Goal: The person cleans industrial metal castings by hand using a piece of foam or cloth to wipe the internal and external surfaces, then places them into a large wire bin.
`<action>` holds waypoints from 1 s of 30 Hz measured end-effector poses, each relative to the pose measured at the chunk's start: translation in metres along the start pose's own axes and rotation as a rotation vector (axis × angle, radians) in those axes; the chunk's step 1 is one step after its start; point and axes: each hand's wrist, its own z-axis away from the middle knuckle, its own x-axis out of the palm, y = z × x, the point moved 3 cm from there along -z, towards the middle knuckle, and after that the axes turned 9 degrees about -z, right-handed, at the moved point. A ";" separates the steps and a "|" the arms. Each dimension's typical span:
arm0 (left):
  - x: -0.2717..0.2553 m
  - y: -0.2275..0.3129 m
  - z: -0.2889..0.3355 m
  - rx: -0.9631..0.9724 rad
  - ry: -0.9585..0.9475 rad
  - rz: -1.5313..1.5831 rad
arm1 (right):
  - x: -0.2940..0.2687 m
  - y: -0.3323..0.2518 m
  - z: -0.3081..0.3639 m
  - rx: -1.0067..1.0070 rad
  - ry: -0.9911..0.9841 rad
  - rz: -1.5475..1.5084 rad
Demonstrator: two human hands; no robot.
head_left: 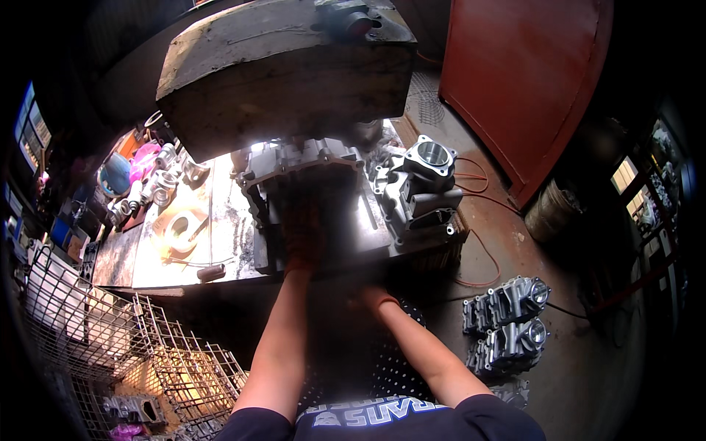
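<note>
A large grey metal casting with a ribbed, bolt-holed rim stands on the workbench in front of me, under a box-shaped hood. My left hand, in an orange-brown glove, reaches into the dark hollow at the front of this casting. Its fingers are lost in shadow. Lower and to the right, my right hand is near the bench's front edge, with an orange cuff at the wrist. Blur and darkness hide its fingers and anything in them. Another casting, with a round flanged opening on top, stands to the right.
The hood overhangs the bench. Small metal parts and a ring-shaped part lie at the left. A wire-mesh basket stands lower left. Castings are stacked on the floor at right, near an orange hose and red panel.
</note>
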 end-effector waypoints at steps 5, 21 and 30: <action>0.003 -0.001 0.000 0.026 0.055 -0.066 | 0.005 0.006 -0.005 0.000 0.014 0.004; -0.005 0.001 -0.001 -0.039 -0.011 0.047 | -0.005 -0.007 0.004 -0.007 -0.011 0.032; -0.002 0.001 0.001 -0.029 -0.013 0.026 | -0.008 -0.009 0.007 -0.023 -0.012 -0.004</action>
